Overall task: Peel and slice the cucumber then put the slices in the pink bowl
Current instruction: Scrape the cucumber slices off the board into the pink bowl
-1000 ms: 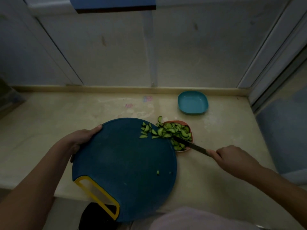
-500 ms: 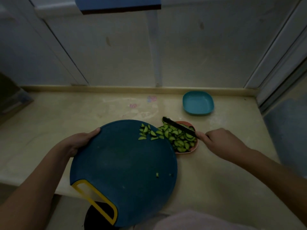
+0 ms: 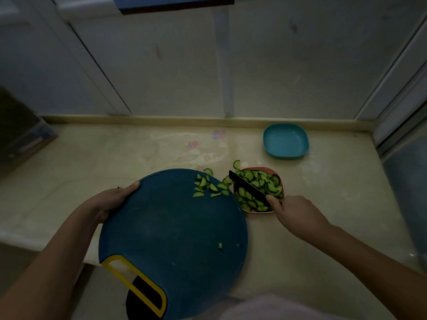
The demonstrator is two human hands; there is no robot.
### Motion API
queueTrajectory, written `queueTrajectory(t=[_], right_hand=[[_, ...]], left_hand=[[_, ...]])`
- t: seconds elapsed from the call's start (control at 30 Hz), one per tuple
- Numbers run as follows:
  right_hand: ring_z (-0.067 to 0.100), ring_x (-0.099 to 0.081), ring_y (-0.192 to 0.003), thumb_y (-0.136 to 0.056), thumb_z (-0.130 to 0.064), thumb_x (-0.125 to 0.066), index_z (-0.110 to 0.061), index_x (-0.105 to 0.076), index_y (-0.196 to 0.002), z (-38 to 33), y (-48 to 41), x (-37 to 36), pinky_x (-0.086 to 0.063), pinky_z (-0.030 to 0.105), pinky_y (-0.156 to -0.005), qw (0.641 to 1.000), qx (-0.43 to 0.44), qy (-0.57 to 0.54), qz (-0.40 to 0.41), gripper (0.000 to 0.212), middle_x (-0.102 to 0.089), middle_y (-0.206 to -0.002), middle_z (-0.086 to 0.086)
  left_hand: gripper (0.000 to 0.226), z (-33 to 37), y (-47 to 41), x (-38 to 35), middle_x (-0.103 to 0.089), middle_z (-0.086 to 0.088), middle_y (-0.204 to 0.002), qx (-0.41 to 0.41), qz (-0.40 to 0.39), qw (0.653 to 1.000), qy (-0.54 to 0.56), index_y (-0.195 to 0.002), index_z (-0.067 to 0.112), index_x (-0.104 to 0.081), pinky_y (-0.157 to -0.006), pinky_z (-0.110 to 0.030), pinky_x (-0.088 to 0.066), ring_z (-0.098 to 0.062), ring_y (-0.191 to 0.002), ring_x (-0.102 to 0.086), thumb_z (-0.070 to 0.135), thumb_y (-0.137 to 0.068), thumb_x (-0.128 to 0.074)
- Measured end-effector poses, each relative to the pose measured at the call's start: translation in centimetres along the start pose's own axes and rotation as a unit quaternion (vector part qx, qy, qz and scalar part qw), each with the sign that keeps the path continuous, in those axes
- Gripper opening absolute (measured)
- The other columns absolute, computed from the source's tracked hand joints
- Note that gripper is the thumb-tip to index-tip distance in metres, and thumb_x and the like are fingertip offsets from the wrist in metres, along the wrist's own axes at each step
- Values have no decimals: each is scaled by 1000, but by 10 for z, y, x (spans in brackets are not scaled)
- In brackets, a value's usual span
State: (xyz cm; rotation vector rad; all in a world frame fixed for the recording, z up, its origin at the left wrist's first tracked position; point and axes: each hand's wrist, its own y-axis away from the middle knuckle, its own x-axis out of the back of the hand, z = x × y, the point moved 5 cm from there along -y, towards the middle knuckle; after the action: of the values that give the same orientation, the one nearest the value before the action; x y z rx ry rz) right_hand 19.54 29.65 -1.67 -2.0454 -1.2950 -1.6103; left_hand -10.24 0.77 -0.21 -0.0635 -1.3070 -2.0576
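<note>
At the far-right edge of the cutting board (image 3: 173, 227), cucumber slices (image 3: 211, 187) lie beside the pink bowl (image 3: 263, 168): light, likely slippery, sweep don't pinch; right hand (image 3: 298, 213) grips knife (image 3: 248, 185), left hand (image 3: 111, 199) grips board's rim.

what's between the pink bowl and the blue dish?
Nothing. The head view shows only bare counter between the pink bowl and the blue dish. One stray slice lies by the bowl's far-left rim, outside that stretch.

You're facing a dim, pale wall (image 3: 184, 72) of white panels behind a cream desk (image 3: 104, 162) with a raised back lip (image 3: 161, 119); a white frame (image 3: 388, 88) rises at your right.
</note>
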Motion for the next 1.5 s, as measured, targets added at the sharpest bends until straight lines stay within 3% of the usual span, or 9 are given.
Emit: queueTrajectory(t=[0.17,0.3,0.43,0.53,0.63,0.73,1.03,1.23,1.5], right_hand=[[20,-49,-61,-97,-52,-25,-20,-38,-54,8,9,9,-31,27,-50,1000,-17,6,-13,55,-45,-59,2],[18,-47,-59,-96,-54,-27,-16,-46,-55,16,13,18,-34,32,-55,999,-33,-26,-12,59,-47,-58,2],[18,-50,-54,-96,-50,-30,-12,-51,-55,7,23,25,-38,32,-58,985,-11,-170,7,59,-53,-56,5],[15,-44,-41,-95,-51,-33,-11,-46,-54,-16,25,18,-36,25,-48,952,2,-303,-34,58,-46,-48,3],[14,-40,-35,-95,-54,-29,-10,-47,-61,-42,24,4,-34,22,-43,929,26,-360,-79,59,-40,-45,1],[14,-44,-36,-95,-55,-26,-11,-46,-59,-56,22,-8,-37,22,-43,930,28,-356,-88,60,-43,-45,0],[14,-45,-36,-97,-50,-22,-7,-48,-63,-35,35,-27,-36,19,-39,941,-58,-329,-55,61,-50,-56,11],[17,-46,-41,-97,-49,-24,-7,-48,-61,-23,44,-33,-38,24,-46,941,-93,-326,-18,60,-49,-56,9],[18,-46,-44,-98,-48,-22,-7,-47,-58,-22,48,-37,-46,33,-55,949,-89,-303,3,62,-48,-52,6]], left_hand=[[76,-7,0,10,-66,-19,-110,-2,16,1000,17,-113,1,-60,-94,-52,-47,-38,-101,-62,62,-69,-54],[76,5,2,7,-66,-18,-111,-13,16,1000,18,-112,2,-62,-95,-52,-46,-37,-103,-62,63,-68,-55],[78,25,1,-3,-67,-18,-109,-23,-1,1000,6,-111,3,-63,-94,-52,-47,-36,-102,-63,65,-65,-57],[67,46,0,-21,-68,-18,-105,-32,-12,999,-17,-107,2,-64,-92,-50,-48,-35,-98,-64,61,-78,-52],[61,64,0,-41,-69,-18,-103,-36,-34,998,-31,-105,1,-65,-87,-47,-51,-34,-95,-65,57,-86,-48],[57,78,3,-57,-69,-17,-101,-43,-45,997,-42,-103,1,-64,-81,-42,-53,-32,-93,-65,53,-88,-47],[65,74,-3,-63,-70,-17,-103,-38,-70,994,-77,-109,1,-64,-91,-50,-50,-33,-96,-66,59,-84,-49],[70,71,-1,-61,-69,-18,-105,-45,-72,993,-77,-109,1,-64,-93,-52,-48,-35,-98,-65,62,-74,-54],[61,66,-2,-58,-69,-19,-102,-51,-53,994,-76,-105,-1,-64,-92,-50,-49,-35,-96,-65,55,-87,-48]])
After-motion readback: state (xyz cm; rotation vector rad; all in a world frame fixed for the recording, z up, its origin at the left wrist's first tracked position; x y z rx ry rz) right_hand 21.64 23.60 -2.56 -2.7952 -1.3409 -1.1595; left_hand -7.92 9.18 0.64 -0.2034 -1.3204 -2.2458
